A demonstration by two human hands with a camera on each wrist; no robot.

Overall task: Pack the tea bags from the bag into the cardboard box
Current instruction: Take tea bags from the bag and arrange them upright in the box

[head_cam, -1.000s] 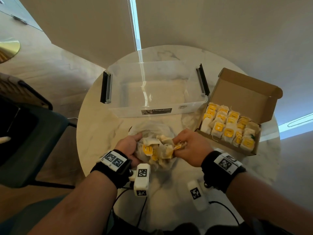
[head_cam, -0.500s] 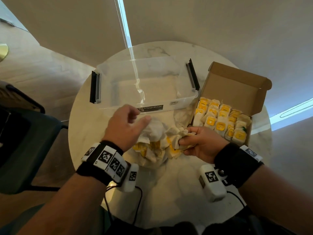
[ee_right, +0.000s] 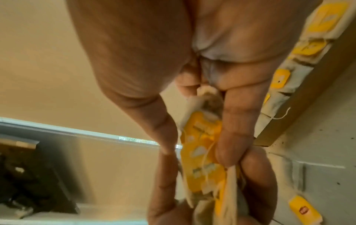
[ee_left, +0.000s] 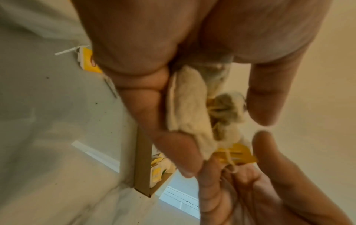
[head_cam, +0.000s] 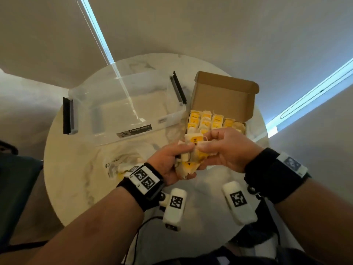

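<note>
Both hands, the left hand (head_cam: 170,161) and the right hand (head_cam: 227,148), grip one clump of tea bags (head_cam: 194,152) above the table (head_cam: 76,169). The cardboard box (head_cam: 225,96) lies just beyond (nearer the right hand).

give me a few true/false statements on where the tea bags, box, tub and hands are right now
1. Both hands hold one bunch of tea bags between them. True: left hand and right hand both grip it.
2. The cardboard box is closed. False: its lid stands open, with rows of tea bags inside.
3. The clear plastic tub holds tea bags. False: none show inside it.
4. The plastic bag lies on the table left of the hands. True.
</note>
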